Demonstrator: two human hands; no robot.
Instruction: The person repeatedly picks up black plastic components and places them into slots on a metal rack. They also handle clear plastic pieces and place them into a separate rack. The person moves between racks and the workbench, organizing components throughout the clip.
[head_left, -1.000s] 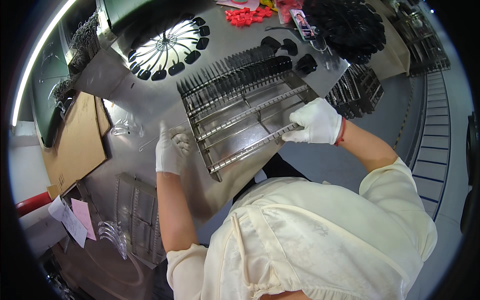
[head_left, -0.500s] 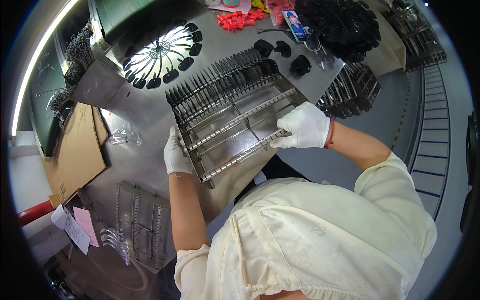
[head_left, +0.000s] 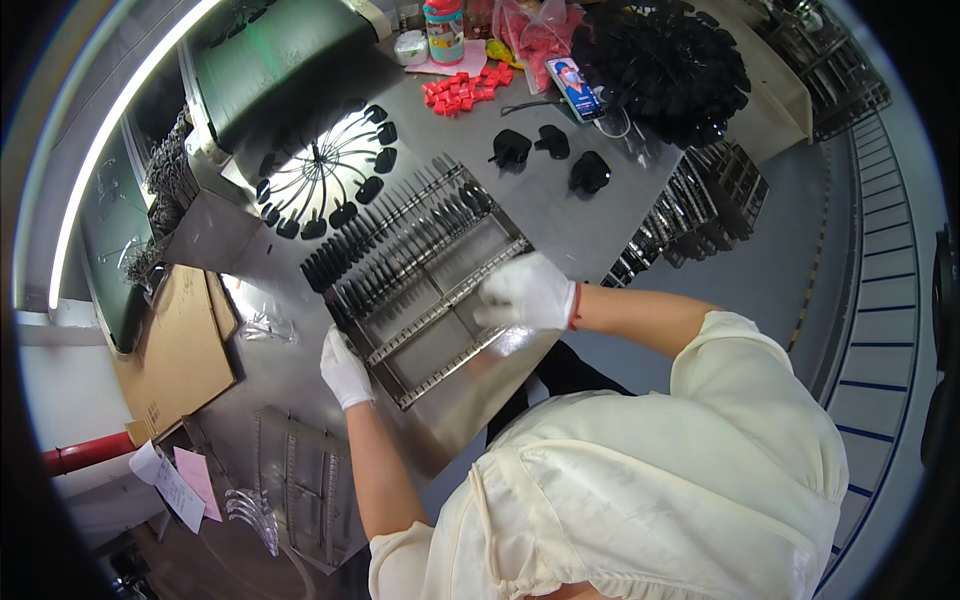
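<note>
A metal rack with slotted cross rails lies tilted over the steel table in front of me. Along its far side stand rows of thin black blades or flat pieces, too fine to tell exactly. My left hand, in a white glove, is closed on the rack's near left edge, its fingertips partly hidden by the frame. My right hand, also gloved, is over the rack's right end with its fingers bent toward the rails. Blur hides whether it grips anything.
Beyond the rack lie a ring of black paddle-ended pieces, loose black pieces, red clips, a phone and a large black bundle. A second rack is at lower left, near cardboard. More racks stand at right.
The rack has shifted left and slightly down, and appears lower against the table. My right hand has moved left from the front rail to further over the rack. My view has shifted slightly.
</note>
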